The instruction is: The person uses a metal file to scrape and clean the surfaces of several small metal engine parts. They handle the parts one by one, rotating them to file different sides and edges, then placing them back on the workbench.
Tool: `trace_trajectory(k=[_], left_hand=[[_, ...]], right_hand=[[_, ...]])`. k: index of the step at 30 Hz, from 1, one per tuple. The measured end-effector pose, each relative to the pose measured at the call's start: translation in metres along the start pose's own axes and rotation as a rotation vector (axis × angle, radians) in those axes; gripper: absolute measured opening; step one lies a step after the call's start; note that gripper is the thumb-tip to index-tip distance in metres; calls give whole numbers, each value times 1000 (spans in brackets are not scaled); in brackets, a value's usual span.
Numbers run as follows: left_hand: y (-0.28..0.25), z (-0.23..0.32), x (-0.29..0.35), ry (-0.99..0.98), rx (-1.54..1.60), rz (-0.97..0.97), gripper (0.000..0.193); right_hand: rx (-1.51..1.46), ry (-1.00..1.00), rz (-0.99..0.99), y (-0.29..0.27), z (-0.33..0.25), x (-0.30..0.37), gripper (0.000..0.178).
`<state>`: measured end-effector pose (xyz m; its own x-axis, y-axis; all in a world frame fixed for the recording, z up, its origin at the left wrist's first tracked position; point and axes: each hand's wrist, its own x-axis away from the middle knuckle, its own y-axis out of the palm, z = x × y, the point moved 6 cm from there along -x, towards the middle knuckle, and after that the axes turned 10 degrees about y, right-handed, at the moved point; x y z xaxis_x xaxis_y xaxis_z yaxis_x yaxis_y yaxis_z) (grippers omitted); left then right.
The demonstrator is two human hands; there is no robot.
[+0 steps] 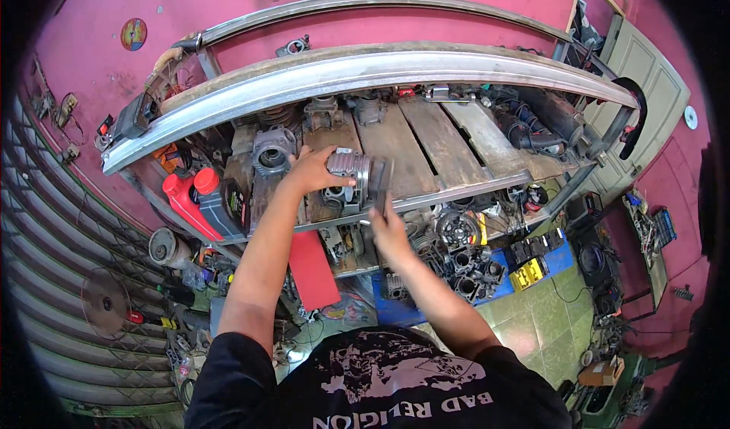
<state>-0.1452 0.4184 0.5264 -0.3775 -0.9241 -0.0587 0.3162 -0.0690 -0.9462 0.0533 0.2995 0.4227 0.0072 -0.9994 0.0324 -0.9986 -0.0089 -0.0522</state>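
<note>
A finned metal engine cylinder (347, 172) is gripped by the left hand (308, 172), fingers clamped on its top, at the front edge of the wooden shelf (426, 144). A flat grey tool (380, 189) is pinched in the right hand (386, 227) against the cylinder's side, beside two red-capped oil bottles (201, 201).

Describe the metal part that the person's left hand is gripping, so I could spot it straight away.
Find the wooden-plank shelf against the pink wall. Near its front edge, right of the two red-capped bottles, the left hand clasps a finned grey engine cylinder. Unlike the other cylinders behind it, it lies on its side, ribbed and shiny.
</note>
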Motion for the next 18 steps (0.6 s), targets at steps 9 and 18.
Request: trace_trajectory(k=[9,18], left_hand=[[-10,4,10,-72,7,-99,130],[-9,5,10,-110,48,-138,135]], right_hand=[[118,-287,-79,1,-12,86,80],[-65,-153,-121,-18,-44,-19,75]])
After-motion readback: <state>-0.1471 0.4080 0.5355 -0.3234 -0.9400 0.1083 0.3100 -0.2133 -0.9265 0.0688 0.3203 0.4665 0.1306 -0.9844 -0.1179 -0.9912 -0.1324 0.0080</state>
